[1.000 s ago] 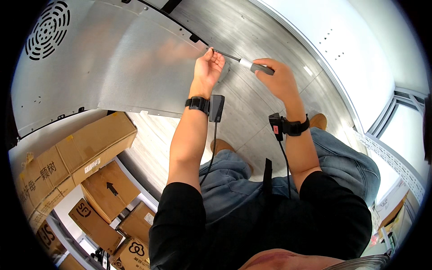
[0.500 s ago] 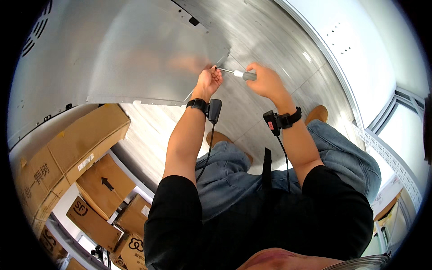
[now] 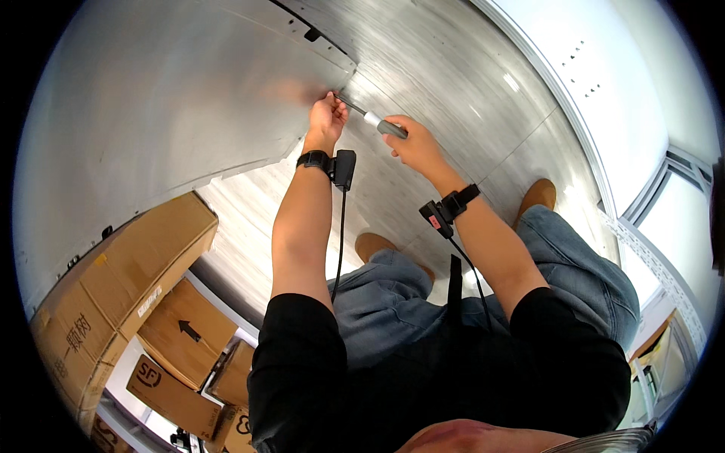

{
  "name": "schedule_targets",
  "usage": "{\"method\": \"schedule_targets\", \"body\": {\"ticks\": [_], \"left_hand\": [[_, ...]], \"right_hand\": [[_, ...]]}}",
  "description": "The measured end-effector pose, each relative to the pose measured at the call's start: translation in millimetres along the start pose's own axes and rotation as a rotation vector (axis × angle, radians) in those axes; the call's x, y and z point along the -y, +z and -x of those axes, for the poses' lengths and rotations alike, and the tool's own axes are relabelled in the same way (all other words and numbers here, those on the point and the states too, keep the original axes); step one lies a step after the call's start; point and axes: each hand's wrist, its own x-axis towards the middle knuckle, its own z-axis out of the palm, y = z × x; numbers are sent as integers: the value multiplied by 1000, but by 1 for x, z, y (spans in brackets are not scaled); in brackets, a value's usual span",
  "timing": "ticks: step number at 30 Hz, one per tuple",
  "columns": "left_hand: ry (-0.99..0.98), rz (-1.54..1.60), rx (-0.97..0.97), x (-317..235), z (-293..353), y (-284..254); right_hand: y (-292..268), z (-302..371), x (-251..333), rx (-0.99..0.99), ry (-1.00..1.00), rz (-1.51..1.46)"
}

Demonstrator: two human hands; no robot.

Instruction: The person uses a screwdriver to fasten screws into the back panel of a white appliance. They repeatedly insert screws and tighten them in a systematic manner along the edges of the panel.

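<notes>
A large grey sheet-metal panel (image 3: 204, 98) fills the upper left, its edge running beside my hands. At that edge my left hand (image 3: 328, 118) is closed, fingers curled and pinched around the spot where a screwdriver tip ends. Whatever sits between those fingertips is too small to make out. My right hand (image 3: 414, 147) grips the grey and white handle of the screwdriver (image 3: 371, 118). Its thin metal shaft slants up and left to the left fingertips, near the panel's corner.
Cardboard boxes (image 3: 189, 321) are stacked on a rack at lower left, one long carton (image 3: 121, 272) lying close under the panel. Wood-look flooring (image 3: 483, 98) stretches beneath my hands. A white panel (image 3: 596, 75) with small holes stands at right. Cables hang from both wrist straps.
Both hands and the screwdriver have shifted left in the picture. The screwdriver is now more steeply slanted, its handle lower than its tip. The view of the panel has moved too.
</notes>
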Motion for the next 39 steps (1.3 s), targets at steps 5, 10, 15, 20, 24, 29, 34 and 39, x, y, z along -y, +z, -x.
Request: {"method": "schedule_targets", "body": {"ticks": [5, 10, 15, 20, 24, 29, 34, 39], "left_hand": [[41, 68, 8, -5, -15, 4], [5, 68, 72, -22, -33, -1], [-67, 27, 114, -30, -41, -1], [-64, -12, 107, -24, -52, -15], [-27, -82, 59, -24, -52, -11], [1, -164, -25, -24, -47, -4], [24, -161, -102, -21, -48, 0], [-10, -101, -163, -19, -55, 0]], "right_hand": [[11, -12, -10, -19, 26, -49], [18, -26, -7, -23, 18, -78], [26, -41, -24, -81, -63, -31], [32, -40, -23, -68, -2, 1], [37, -42, -33, -78, 11, -44], [38, -43, -34, -67, 66, -61], [40, -47, -40, -75, 26, -67], [43, -50, -28, -38, 112, -95]]}}
